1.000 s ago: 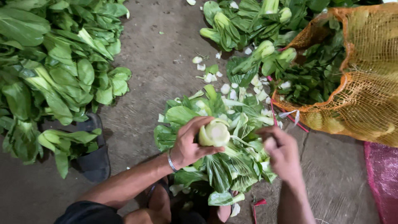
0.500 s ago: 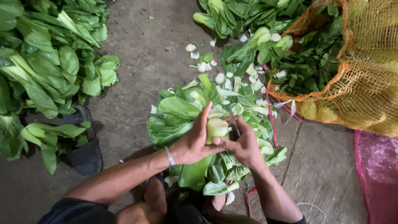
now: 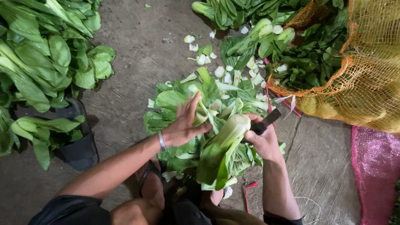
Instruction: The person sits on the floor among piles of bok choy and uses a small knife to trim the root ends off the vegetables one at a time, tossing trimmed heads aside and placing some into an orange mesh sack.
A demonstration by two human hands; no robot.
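The left hand (image 3: 182, 127) lies spread, fingers splayed, on a loose pile of broad, glossy green leaves (image 3: 175, 104). The right hand (image 3: 261, 143) is closed around a bok choy head (image 3: 227, 139) and a dark-handled knife (image 3: 266, 121); the pale, round cut stem faces up, just above the pile. A coarse orange net sack (image 3: 371, 71) bulges nearby on rough concrete floor (image 3: 141, 41).

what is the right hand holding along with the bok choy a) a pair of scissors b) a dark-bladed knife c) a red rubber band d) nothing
b: the right hand has its grip on a dark knife whose blade sticks out past the fingers, right beside the pale cut base of the bok choy; the left hand lies open on the leaves.
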